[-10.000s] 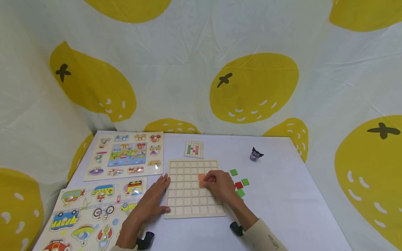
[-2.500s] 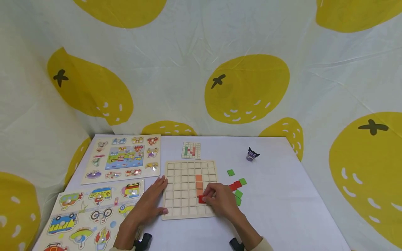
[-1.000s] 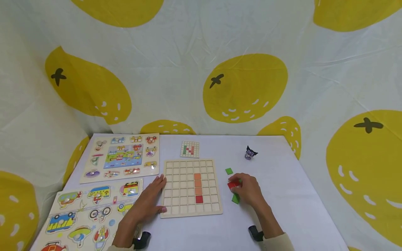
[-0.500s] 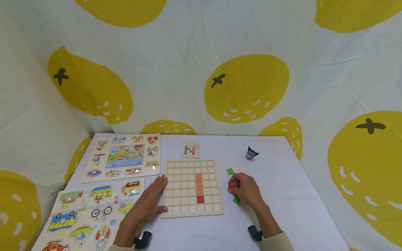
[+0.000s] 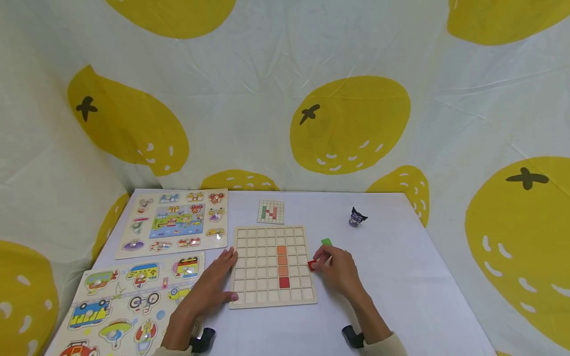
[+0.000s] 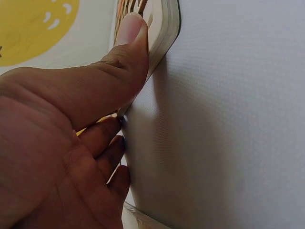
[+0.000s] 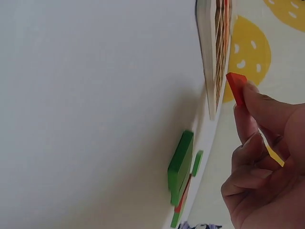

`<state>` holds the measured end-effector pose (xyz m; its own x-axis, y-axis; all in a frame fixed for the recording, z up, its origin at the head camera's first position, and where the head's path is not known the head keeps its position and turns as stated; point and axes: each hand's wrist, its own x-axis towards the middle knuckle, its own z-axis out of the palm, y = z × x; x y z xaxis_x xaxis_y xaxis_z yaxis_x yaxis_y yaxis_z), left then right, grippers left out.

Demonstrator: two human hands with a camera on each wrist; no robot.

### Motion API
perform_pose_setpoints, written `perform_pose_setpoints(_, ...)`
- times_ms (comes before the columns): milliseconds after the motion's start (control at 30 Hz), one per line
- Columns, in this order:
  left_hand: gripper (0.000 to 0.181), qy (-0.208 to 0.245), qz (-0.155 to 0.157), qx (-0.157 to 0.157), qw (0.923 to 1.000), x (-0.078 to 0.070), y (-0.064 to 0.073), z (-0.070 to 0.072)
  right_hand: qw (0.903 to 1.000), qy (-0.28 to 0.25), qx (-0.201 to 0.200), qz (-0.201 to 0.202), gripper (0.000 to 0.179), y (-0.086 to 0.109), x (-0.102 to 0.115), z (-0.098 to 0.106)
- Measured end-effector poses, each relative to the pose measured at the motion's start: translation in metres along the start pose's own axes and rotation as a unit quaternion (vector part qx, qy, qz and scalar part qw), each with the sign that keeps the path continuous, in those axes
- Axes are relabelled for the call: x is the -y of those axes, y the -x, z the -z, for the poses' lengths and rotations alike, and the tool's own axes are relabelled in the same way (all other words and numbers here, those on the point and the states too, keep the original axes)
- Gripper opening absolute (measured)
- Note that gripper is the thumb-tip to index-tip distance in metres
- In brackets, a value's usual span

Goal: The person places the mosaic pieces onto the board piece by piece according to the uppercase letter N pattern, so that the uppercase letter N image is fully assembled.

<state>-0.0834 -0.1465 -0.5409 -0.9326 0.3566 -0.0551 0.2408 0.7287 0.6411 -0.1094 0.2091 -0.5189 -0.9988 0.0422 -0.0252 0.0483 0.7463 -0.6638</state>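
My right hand (image 5: 339, 272) pinches a small square red tile (image 5: 311, 265) between thumb and fingertips, over the right edge of the wooden grid board (image 5: 254, 279). The right wrist view shows that red tile (image 7: 237, 87) held up off the table. In one column of the board sit three orange tiles (image 5: 282, 260) with a red tile (image 5: 284, 282) directly below them. My left hand (image 5: 209, 287) rests against the board's left side, fingers extended and thumb at the rim. Beyond the board lies a small pattern card (image 5: 270, 211) with green, red and orange squares.
Loose green tiles (image 7: 181, 160) and another red one lie right of the board, mostly behind my right hand in the head view; one green tile (image 5: 327, 242) shows. Two picture puzzles (image 5: 178, 221) lie at left. A small dark figurine (image 5: 356, 217) stands at back right.
Since the earliest frame, a third orange tile and a red tile have joined the board's column. Just now my right hand has lifted a red tile from the loose ones and moved left. The left hand stays.
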Motion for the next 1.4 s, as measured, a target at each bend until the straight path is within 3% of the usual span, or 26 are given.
perform_pose_setpoints(633, 0.110, 0.016, 0.030, 0.006, 0.9994, -0.004, -0.002, 0.000, 0.9968, -0.035, 0.063, 0.035, 0.015, 0.005, 0.032, -0.032)
perform_pose_setpoints(1400, 0.110, 0.019, 0.029, 0.005, 0.9994, -0.002, -0.001, -0.001, 0.9937, -0.021, 0.086, 0.069, 0.016, 0.001, 0.057, -0.055)
